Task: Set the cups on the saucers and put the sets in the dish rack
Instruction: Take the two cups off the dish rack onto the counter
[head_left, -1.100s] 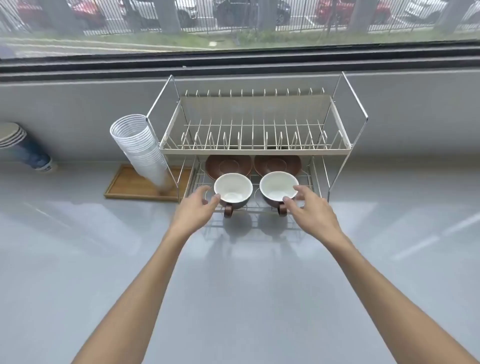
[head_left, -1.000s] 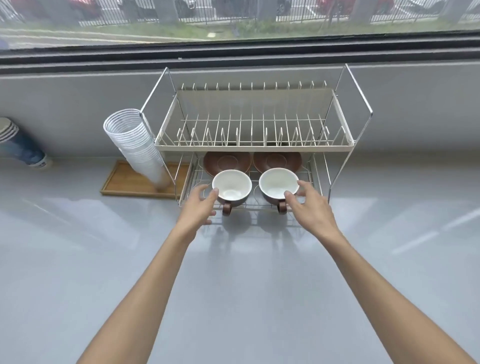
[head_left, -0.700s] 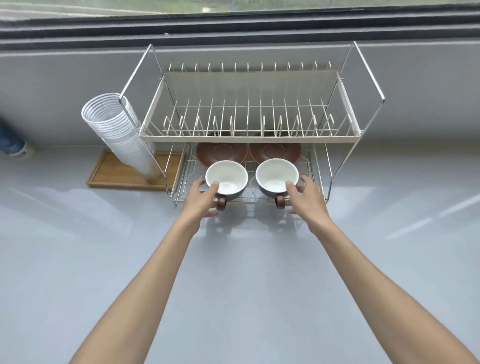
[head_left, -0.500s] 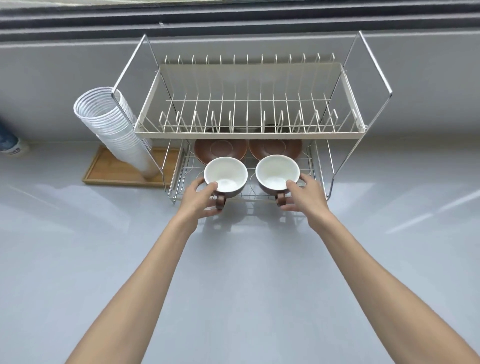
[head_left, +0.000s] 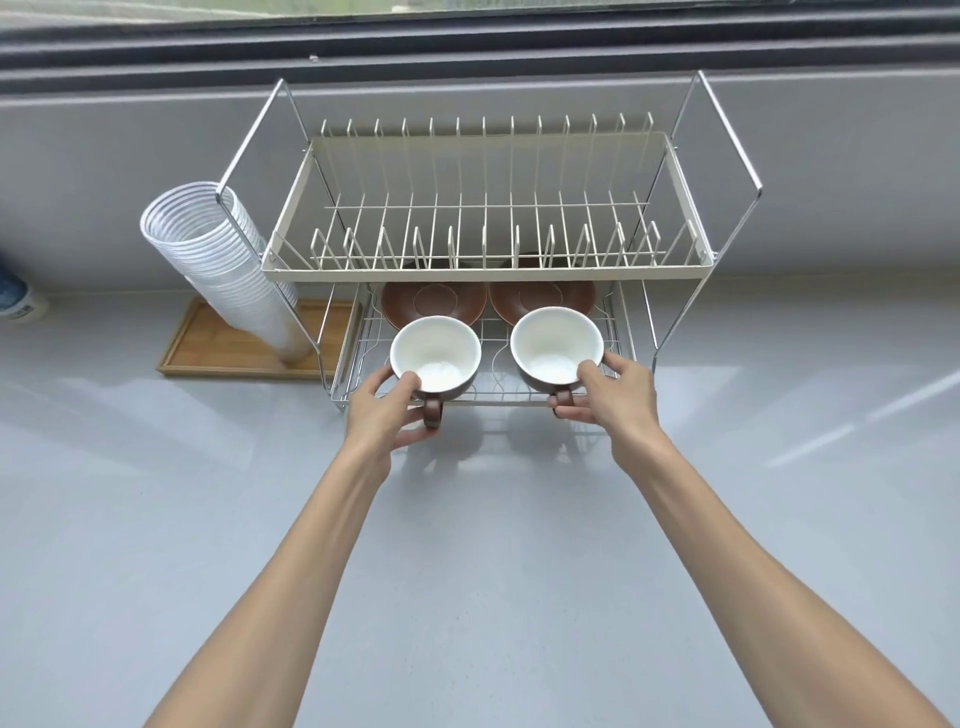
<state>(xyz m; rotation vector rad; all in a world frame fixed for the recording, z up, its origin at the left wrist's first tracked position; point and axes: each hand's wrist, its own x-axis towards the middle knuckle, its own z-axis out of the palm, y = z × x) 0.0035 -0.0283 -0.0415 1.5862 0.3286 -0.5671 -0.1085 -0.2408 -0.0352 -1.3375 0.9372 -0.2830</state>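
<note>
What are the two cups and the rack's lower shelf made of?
Left cup and right cup: likely glazed ceramic, going by glossy white insides and brown outsides. Lower shelf: bare metal wire, shiny chrome look; the upper tier looks cream-coated.

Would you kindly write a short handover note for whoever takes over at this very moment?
Left hand grips the left white-lined brown cup; right hand grips the right white-lined brown cup.
Both cups are at the front of the lower tier of the two-tier wire dish rack. Two brown saucers lie behind them on the same tier.
Done: nothing; no cup is on a saucer.
Left: set each cup on a saucer, then place the sets in the rack.
</note>
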